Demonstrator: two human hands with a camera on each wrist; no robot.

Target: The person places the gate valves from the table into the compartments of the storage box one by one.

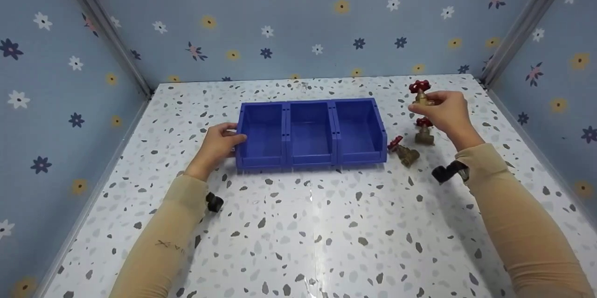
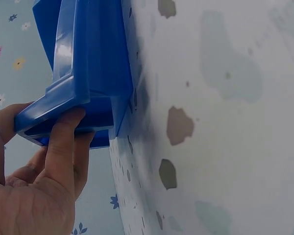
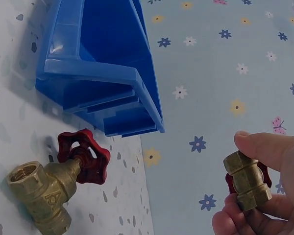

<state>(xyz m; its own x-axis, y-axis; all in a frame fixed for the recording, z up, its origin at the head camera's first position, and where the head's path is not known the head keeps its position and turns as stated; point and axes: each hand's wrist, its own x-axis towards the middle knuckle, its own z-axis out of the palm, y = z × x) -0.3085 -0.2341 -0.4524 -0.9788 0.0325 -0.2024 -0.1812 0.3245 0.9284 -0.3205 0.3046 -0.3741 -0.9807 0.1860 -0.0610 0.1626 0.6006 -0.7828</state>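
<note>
A blue storage bin (image 1: 310, 162) with three side-by-side compartments sits on the table, nothing visible inside. My left hand (image 1: 217, 145) grips its left side wall, thumb at the rim; the left wrist view shows fingers (image 2: 62, 152) against the wall's outer side. To the bin's right, my right hand (image 1: 447, 112) pinches a brass gate valve (image 1: 421, 98) with a red handwheel, lifted above the table. In the right wrist view the held valve (image 3: 247, 182) shows its brass body. Two similar valves are on the table: one upright valve (image 1: 424, 136) and one tilted valve (image 1: 406, 155) near the bin's right wall.
The speckled white table (image 1: 312, 232) extends in front of the bin. A flower-patterned back wall (image 1: 303, 18) and side walls enclose it, with metal posts (image 1: 105, 27) at the corners. Black wrist cameras (image 1: 448, 172) stick out from both sleeves.
</note>
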